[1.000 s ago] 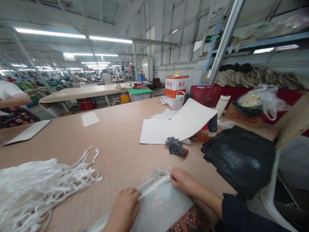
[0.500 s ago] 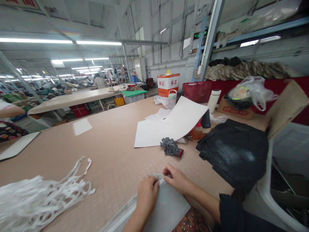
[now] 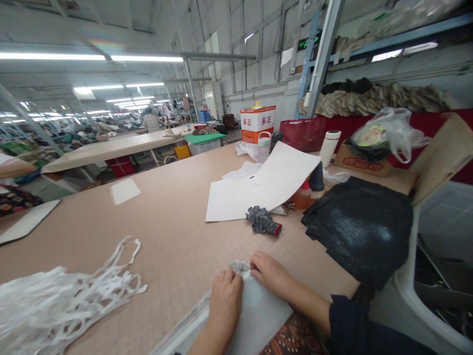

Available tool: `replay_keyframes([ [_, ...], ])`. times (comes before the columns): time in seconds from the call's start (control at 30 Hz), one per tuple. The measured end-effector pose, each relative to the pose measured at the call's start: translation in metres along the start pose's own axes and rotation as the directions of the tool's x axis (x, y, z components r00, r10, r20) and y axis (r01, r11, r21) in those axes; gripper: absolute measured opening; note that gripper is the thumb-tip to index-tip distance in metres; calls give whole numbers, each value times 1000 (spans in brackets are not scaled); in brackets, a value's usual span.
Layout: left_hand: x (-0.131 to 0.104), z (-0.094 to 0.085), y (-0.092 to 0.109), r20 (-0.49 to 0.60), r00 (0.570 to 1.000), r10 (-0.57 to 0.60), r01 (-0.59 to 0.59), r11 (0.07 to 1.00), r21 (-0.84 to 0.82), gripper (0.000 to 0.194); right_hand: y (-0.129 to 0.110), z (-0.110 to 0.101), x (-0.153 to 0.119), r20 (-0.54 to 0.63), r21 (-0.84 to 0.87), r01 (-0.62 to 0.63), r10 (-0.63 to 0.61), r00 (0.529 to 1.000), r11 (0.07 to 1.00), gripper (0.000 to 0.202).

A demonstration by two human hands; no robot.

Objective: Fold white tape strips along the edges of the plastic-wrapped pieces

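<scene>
A pale grey, fabric-like sheet (image 3: 260, 315) lies at the table's near edge in front of me. My left hand (image 3: 226, 298) is closed at its top edge, thumb against curled fingers. My right hand (image 3: 271, 273) pinches the same edge a little to the right, its fingertips close to the left hand's. Just beyond the fingers, a crumpled whitish bit (image 3: 240, 266) shows; I cannot tell what it is. Below the sheet at the lower right is a brown patterned cloth (image 3: 293, 335). A long whitish strip or edge (image 3: 185, 323) runs along the left of the sheet.
White strips (image 3: 62, 301) lie heaped at left. A dark knit glove (image 3: 263, 220) and large white sheet (image 3: 240, 197) lie ahead. Stacked black pieces (image 3: 358, 222) and a chair (image 3: 410, 276) are at right. Bottles, a white-orange can (image 3: 257, 125) and a bagged item (image 3: 373, 135) stand behind.
The right hand's fingers have lowered and closed onto the sheet's edge. More of the crumpled whitish bit shows beyond the hands. The left hand stays almost in place.
</scene>
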State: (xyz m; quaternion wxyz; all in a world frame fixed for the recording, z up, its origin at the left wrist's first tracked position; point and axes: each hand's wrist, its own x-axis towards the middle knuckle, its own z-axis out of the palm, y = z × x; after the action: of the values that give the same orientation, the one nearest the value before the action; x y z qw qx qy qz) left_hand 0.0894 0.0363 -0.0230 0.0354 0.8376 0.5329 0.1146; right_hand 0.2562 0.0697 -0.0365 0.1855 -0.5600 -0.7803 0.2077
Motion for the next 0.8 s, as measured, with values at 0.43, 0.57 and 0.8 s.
replay_keyframes([
  [0.43,-3,-15,-17,100,981,-164,191,895,-404,25,-23,-6,-15,-28,436,64,-57,998,898,14],
  [0.57,-27,-37,-33,209,966,-153,203,949,-240,17,-15,-1,-12,-31,440,-18,36,999,898,12],
  [0.8,-70,-31,-40,291,953,-82,88,996,-10,23,-19,-8,-13,-21,475,-58,77,997,878,9],
])
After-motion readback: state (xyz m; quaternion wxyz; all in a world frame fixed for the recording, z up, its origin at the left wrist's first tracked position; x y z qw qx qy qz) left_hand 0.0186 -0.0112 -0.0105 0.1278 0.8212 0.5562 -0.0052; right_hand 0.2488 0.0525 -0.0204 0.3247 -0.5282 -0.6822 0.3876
